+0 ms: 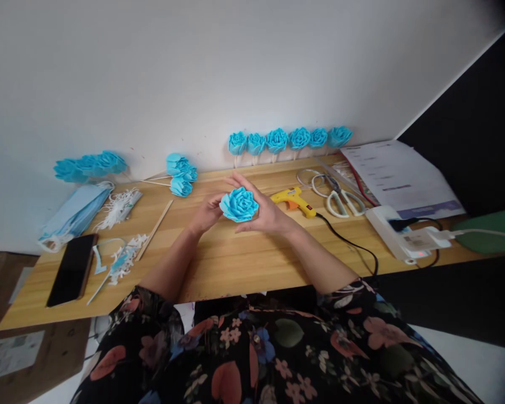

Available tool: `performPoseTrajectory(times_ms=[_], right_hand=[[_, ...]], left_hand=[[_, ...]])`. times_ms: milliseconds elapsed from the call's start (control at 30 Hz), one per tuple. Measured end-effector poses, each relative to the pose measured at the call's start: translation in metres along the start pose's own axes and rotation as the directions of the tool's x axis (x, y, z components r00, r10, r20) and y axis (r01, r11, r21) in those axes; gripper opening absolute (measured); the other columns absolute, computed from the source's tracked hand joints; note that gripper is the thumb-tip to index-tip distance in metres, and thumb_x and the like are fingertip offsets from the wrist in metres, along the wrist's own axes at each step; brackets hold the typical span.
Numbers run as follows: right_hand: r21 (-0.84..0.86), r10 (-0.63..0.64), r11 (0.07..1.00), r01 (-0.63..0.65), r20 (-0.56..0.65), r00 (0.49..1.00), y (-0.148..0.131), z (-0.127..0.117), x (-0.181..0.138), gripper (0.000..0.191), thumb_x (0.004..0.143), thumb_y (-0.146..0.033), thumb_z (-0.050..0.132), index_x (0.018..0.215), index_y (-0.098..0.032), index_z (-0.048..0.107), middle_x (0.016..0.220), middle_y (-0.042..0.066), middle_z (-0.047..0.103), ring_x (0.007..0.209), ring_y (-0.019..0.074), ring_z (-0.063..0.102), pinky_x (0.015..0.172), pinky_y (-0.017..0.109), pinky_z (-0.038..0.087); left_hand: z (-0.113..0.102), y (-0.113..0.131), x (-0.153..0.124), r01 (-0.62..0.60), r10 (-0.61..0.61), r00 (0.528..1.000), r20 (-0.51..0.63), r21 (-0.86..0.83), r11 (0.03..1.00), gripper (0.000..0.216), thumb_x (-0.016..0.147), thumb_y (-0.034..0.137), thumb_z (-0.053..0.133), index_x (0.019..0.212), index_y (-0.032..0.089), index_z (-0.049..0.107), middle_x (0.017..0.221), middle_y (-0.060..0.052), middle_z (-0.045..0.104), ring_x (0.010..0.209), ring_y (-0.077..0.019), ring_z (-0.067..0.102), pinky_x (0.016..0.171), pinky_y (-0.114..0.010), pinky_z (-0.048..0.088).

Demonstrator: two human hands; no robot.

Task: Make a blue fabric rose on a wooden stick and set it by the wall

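A bright blue handmade rose point(239, 205) faces up toward me, held between my two hands over the middle of the table. My left hand point(208, 213) grips it from the left, with its fingertips partly hidden behind the petals. Curved around the right side of the bloom is my right hand point(266, 212), its thumb below and its fingers beyond the far side. Any stem under this flower is hidden. Just right of my right hand lies a yellow glue gun point(294, 201) with a black cord.
Several blue roses on sticks point(276, 140) lean along the wall; more lie at left point(180, 174). Scissors point(340, 196), a power strip point(398, 233) and papers point(399, 177) occupy the right. Face masks point(76, 210), a phone point(72, 270), cut scraps point(124, 261) and a wooden stick point(154, 230) lie left.
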State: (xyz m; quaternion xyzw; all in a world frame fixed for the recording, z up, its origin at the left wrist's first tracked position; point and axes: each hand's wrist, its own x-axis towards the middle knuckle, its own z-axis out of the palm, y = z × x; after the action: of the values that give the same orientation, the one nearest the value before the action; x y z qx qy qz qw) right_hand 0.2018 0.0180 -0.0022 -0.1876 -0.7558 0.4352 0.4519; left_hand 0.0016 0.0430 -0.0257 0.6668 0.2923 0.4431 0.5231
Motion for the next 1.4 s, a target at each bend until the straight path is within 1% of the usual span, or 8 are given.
performPoseTrajectory(times_ms=[100,233,333,500,700,867,1133,1400], right_hand=[[-0.042,0.007,0.999,-0.009,-0.044,0.999,0.000,0.002,0.000,0.116,0.064,-0.057,0.093,0.160,-0.031,0.035,0.161,0.016,0.049,0.151,0.0334,0.045,0.123,0.055,0.036],[-0.089,0.014,0.996,-0.030,-0.171,0.985,-0.002,0.004,-0.002,0.086,0.070,-0.051,0.090,0.145,-0.030,0.053,0.145,0.011,0.065,0.136,0.0295,0.060,0.118,0.048,0.044],[-0.078,0.092,0.990,-0.120,-0.303,0.949,-0.003,0.006,-0.003,0.069,0.073,-0.055,0.085,0.132,-0.027,0.061,0.134,0.009,0.071,0.122,0.0270,0.068,0.109,0.043,0.051],[-0.004,0.206,0.973,-0.233,-0.446,0.871,0.003,0.008,-0.001,0.067,0.074,-0.066,0.078,0.125,-0.024,0.065,0.120,0.008,0.075,0.109,0.0248,0.072,0.101,0.041,0.055],[0.063,0.084,0.996,-0.069,-0.284,0.955,0.012,0.002,-0.001,0.106,0.067,-0.066,0.087,0.156,-0.031,0.041,0.161,0.010,0.049,0.148,0.0289,0.049,0.124,0.044,0.039],[-0.005,0.090,0.995,-0.096,-0.291,0.953,0.019,0.000,-0.001,0.129,0.065,-0.070,0.086,0.167,-0.034,0.016,0.172,0.008,0.031,0.160,0.0280,0.029,0.131,0.048,0.027],[0.015,0.122,0.992,-0.123,-0.295,0.948,0.008,0.004,0.002,0.121,0.064,-0.064,0.089,0.163,-0.033,0.027,0.160,0.012,0.050,0.147,0.0294,0.051,0.124,0.049,0.040],[-0.137,0.058,0.985,-0.108,-0.329,0.943,0.002,0.009,-0.002,0.069,0.076,-0.050,0.085,0.134,-0.025,0.058,0.140,0.012,0.067,0.129,0.0265,0.065,0.112,0.042,0.050]], left_hand=[[0.000,-0.001,0.000,0.001,-0.001,1.000,0.004,0.030,1.000,0.042,0.073,0.056,0.087,0.082,0.017,0.078,0.081,-0.006,0.077,0.081,-0.0209,0.069,0.079,-0.031,0.057],[-0.001,-0.006,0.001,0.031,-0.031,0.999,-0.021,0.018,0.999,0.045,0.071,0.058,0.088,0.087,0.017,0.078,0.093,-0.008,0.079,0.094,-0.0261,0.072,0.091,-0.038,0.057],[-0.003,-0.010,0.003,0.042,-0.043,0.997,-0.064,-0.006,0.999,0.046,0.069,0.057,0.089,0.091,0.018,0.077,0.098,-0.008,0.079,0.099,-0.0264,0.071,0.097,-0.039,0.054],[-0.003,-0.013,0.004,0.036,-0.034,0.991,-0.131,0.010,0.999,0.038,0.071,0.051,0.089,0.088,0.019,0.075,0.090,-0.003,0.076,0.088,-0.0186,0.067,0.088,-0.032,0.053],[-0.003,-0.009,0.004,0.023,-0.017,0.982,-0.187,0.031,0.999,0.041,0.075,0.057,0.084,0.079,0.018,0.071,0.078,-0.001,0.070,0.077,-0.0151,0.062,0.078,-0.028,0.051],[-0.006,-0.009,0.006,-0.007,0.009,0.975,-0.221,0.008,1.000,0.047,0.074,0.063,0.084,0.080,0.018,0.071,0.076,-0.001,0.069,0.072,-0.0145,0.061,0.073,-0.028,0.051],[-0.002,-0.013,0.005,0.006,-0.004,0.994,-0.109,0.018,1.000,0.047,0.075,0.065,0.081,0.079,0.019,0.071,0.081,-0.003,0.073,0.081,-0.0182,0.066,0.082,-0.031,0.053],[-0.003,-0.015,0.004,0.037,-0.026,0.994,-0.104,0.111,0.993,0.040,0.070,0.055,0.087,0.085,0.019,0.078,0.105,-0.009,0.079,0.108,-0.0282,0.069,0.105,-0.041,0.051]])
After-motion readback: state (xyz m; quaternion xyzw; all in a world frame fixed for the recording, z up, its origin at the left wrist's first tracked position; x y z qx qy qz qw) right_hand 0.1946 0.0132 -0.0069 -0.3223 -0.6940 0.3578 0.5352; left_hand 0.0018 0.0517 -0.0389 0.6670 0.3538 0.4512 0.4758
